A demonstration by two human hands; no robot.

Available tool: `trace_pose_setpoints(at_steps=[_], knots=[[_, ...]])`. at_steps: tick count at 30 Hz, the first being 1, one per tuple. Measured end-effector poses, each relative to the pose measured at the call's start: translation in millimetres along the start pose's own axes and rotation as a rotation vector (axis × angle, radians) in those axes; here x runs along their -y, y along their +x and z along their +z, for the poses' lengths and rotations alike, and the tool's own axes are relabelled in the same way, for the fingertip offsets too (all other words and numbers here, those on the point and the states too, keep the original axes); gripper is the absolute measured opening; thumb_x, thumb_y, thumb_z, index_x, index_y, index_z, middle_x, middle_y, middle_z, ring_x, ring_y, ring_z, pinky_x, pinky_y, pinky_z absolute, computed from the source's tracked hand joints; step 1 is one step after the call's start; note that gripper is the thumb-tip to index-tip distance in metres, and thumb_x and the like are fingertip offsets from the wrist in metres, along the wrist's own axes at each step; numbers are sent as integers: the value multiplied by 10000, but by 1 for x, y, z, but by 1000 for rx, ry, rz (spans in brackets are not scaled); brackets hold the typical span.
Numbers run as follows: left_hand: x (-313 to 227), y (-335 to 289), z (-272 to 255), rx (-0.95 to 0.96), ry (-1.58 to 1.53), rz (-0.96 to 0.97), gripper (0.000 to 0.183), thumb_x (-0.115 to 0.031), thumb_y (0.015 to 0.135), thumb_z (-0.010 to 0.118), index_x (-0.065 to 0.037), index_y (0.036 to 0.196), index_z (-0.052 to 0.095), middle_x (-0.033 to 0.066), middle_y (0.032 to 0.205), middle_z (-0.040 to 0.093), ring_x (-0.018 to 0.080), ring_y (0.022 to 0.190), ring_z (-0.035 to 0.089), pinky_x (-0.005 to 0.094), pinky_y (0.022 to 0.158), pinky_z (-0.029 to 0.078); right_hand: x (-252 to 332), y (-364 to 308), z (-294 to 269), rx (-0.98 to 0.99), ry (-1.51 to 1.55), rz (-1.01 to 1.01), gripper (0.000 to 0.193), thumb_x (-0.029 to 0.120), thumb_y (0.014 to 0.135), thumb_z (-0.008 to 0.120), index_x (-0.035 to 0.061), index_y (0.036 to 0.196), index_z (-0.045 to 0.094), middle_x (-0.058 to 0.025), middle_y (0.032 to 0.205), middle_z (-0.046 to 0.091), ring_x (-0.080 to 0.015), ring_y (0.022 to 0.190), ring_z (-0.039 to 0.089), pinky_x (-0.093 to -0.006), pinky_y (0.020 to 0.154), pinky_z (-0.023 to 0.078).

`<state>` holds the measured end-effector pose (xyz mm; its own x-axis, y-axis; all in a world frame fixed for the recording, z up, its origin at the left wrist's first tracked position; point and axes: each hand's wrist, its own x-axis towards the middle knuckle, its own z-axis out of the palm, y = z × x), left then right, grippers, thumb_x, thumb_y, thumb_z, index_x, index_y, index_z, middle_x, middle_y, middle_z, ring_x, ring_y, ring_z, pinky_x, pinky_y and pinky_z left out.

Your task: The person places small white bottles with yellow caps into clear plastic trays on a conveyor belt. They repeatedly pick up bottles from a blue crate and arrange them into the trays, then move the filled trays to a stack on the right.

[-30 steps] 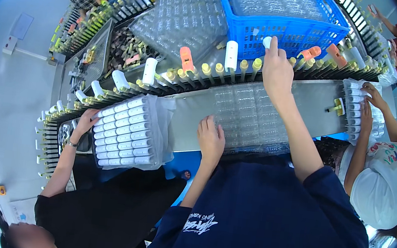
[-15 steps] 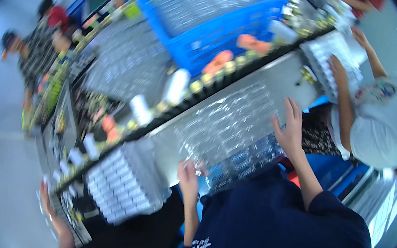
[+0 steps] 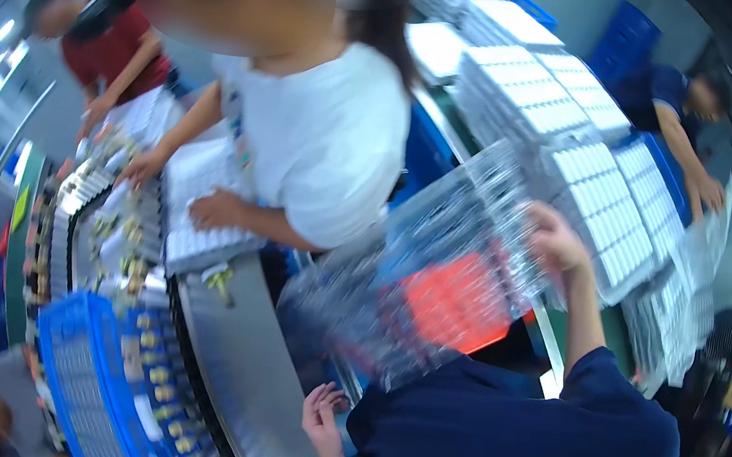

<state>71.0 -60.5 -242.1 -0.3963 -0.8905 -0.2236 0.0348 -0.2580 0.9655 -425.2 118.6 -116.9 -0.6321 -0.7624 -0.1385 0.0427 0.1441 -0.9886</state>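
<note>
Clear moulded plastic tray (image 3: 421, 267), pinched in bare right hand (image 3: 559, 240) at two o'clock, bare left hand (image 3: 325, 415) at seven o'clock, fingers half-curled

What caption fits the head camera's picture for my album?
A bare right hand grips a clear, rectangular plastic tray, a white-shirted co-worker nearby.

The right hand (image 3: 556, 241) is raised well out from the body, its wrist bent and its slightly blurred fingers curled leftward in a grip. The bare right forearm (image 3: 588, 315) rises steeply in the picture from the elbow. The left hand (image 3: 325, 415) sits lower and closer to the torso, fingers loosely bent and parted from the palm. Only a short stretch of left forearm shows. The two hands are well apart.
</note>
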Motion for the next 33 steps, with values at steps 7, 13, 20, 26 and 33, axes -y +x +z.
trace_pose_setpoints(at_steps=[7,13,20,26,33], knots=[[47,49,-80,255,194,-45,276,-57,1101,584,50,1351,635,156,1256,740,208,1109,725,324,1022,550,-16,-127,-20,-940,494,-282,511,275,1030,707,138,1506,586,28,956,634,-87,753,600,-255,645,504],[56,31,-104,321,400,-8,255,-20,1075,573,32,1301,679,132,1192,758,200,1111,714,338,1035,535,-48,-173,-124,-1309,893,-601,198,260,1012,746,107,1113,670,-55,931,637,-183,719,597,-311,622,503],[124,-14,-179,134,1116,321,490,-127,951,699,-8,1419,618,240,1534,535,426,1491,414,548,1238,347,-128,-321,-178,-1491,1011,-885,329,328,1045,645,70,1085,444,-69,841,530,-233,637,519,-427,633,502],[179,-33,-202,250,1422,340,682,-313,885,783,-29,1473,586,271,1694,370,487,1636,167,637,1301,218,-185,-500,-272,-1564,950,-931,443,406,1046,636,34,1184,439,-89,1100,538,-229,805,608,-396,671,526],[187,-24,-224,272,1292,382,449,-266,907,772,-36,1287,710,230,1679,432,478,1643,170,661,1300,197,-243,-500,-317,-1754,1039,-275,821,367,1001,729,92,1638,290,-158,1502,462,-355,1182,661,-504,931,594]])
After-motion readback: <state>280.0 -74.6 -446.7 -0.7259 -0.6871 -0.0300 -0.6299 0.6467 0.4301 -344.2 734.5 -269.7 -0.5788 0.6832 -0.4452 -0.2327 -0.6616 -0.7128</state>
